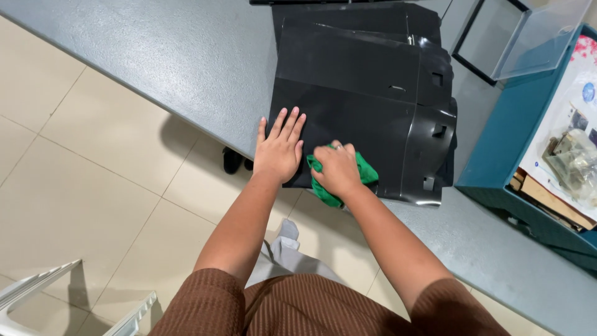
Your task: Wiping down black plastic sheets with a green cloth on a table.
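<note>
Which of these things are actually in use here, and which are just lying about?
In use:
left hand, flat on the top glossy black plastic panel
right hand, gripping the crumpled green cloth

Lying about:
clear plastic box lid
teal tray of papers
grey speckled table
white plastic chair

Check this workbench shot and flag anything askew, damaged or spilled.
Nothing looks spilled or broken. The stack of black panels is unevenly fanned, and the top one's near edge overhangs the grey table, under the left hand and the right hand holding a green cloth.
</note>
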